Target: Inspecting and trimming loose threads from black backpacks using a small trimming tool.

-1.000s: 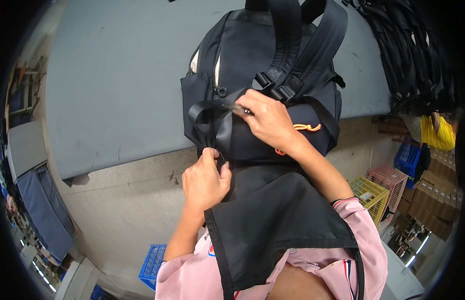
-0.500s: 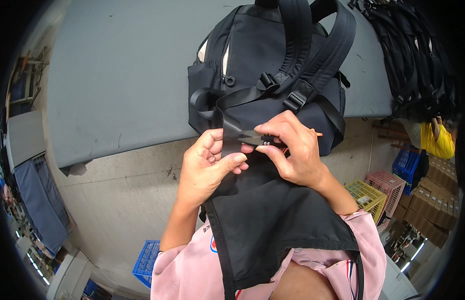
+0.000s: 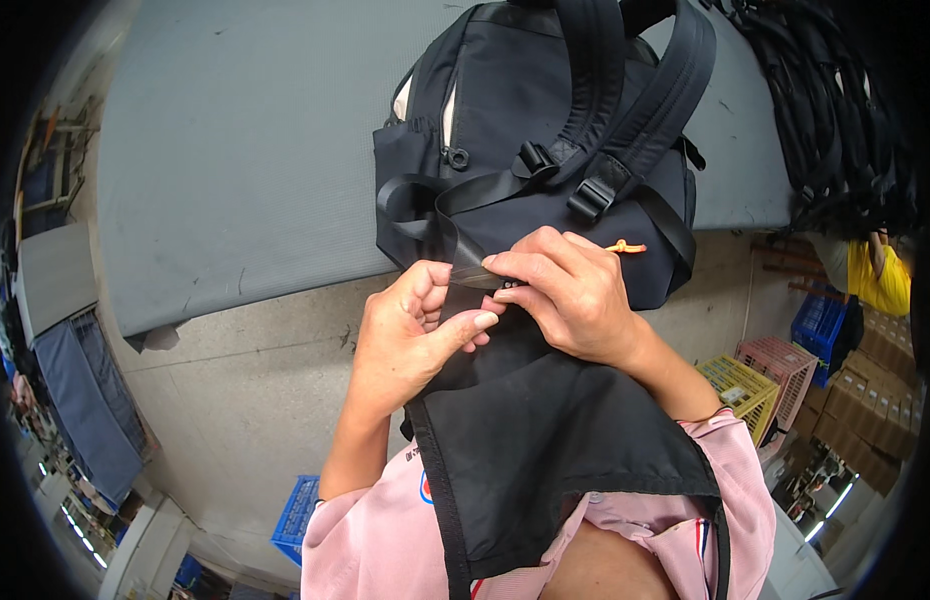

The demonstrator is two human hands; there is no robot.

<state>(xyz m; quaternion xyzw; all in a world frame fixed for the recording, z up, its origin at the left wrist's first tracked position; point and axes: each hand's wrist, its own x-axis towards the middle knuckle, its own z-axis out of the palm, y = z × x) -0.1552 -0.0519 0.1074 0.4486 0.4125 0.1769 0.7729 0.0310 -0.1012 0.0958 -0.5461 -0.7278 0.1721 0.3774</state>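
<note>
A dark navy backpack [image 3: 510, 95] lies at the near edge of a grey table, its shoulder straps and buckles facing up. From one buckle a black webbing strap [image 3: 473, 197] loops down to my hands. My left hand [image 3: 397, 335] pinches the lower end of this webbing between thumb and fingers. Closed around small dark thread snips [image 3: 474, 275], my right hand [image 3: 580, 300] brings their blades against the webbing beside the left fingertips. My fingers hide most of the snips. An orange cord [image 3: 625, 247] sticks out behind the right hand.
Several black bags or straps are heaped on the grey table [image 3: 235, 170] at the far right. Yellow [image 3: 735, 390], pink [image 3: 777, 362] and blue [image 3: 815, 325] crates stand at the right near cardboard boxes [image 3: 865, 400]. Another person's yellow sleeve [image 3: 890, 283] shows there. A blue crate [image 3: 297, 515] sits lower left.
My right hand has shifted left and the snips' blades now lie further across the webbing. More of the orange cord shows. My left hand keeps its pinch almost in place.
</note>
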